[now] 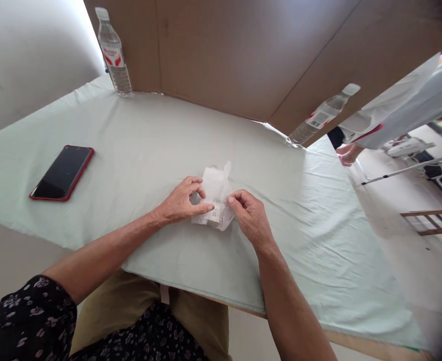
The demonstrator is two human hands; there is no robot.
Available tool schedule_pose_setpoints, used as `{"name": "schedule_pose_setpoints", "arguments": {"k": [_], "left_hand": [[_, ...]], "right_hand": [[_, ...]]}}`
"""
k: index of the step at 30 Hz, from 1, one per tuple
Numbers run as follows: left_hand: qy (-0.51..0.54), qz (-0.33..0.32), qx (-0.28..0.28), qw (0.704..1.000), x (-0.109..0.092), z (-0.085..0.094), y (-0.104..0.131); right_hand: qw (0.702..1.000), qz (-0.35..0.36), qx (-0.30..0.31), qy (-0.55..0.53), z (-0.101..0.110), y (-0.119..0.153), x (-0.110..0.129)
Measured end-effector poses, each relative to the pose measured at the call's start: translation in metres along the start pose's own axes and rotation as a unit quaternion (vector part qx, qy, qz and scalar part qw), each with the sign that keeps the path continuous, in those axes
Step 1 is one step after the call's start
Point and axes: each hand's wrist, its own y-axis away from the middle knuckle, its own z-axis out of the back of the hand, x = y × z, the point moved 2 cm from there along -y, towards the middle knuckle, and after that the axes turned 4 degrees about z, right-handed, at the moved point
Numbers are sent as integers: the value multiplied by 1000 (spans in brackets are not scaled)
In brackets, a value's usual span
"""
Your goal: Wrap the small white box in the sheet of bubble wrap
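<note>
A white box (214,213) with a small printed code lies on the table in a thin, translucent plastic bag (226,220). My left hand (183,200) is at its left side, thumb and fingers apart in a curve, with the thumb tip resting on or just over the package. On the other side, my right hand (250,215) is closed, thumb and forefinger pinching the bag's right edge. The bag is crumpled, and part of it sticks up at the far end.
A black phone in a red case (62,173) lies at the left on the pale green tablecloth (149,135). Two water bottles, one back left (115,55) and one back right (324,115), stand by a brown cardboard panel (213,50). Another person's hand (349,153) shows beyond the right edge.
</note>
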Motion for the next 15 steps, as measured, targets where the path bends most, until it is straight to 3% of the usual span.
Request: {"name": "schedule_pose_setpoints", "arguments": {"k": [3,8,12,15], "left_hand": [[5,6,-8,1000,0,0,-2],[15,54,-83,995,0,12,-4],[-76,60,-146,984,5,23,-8],[-155,72,-135,976,12,26,-12]], "right_hand": [[1000,9,-14,-3,1,0,0],[998,16,-62,24,6,-4,-10],[989,-4,-92,120,14,-12,-26],[973,-40,-74,213,21,-17,-37]]}}
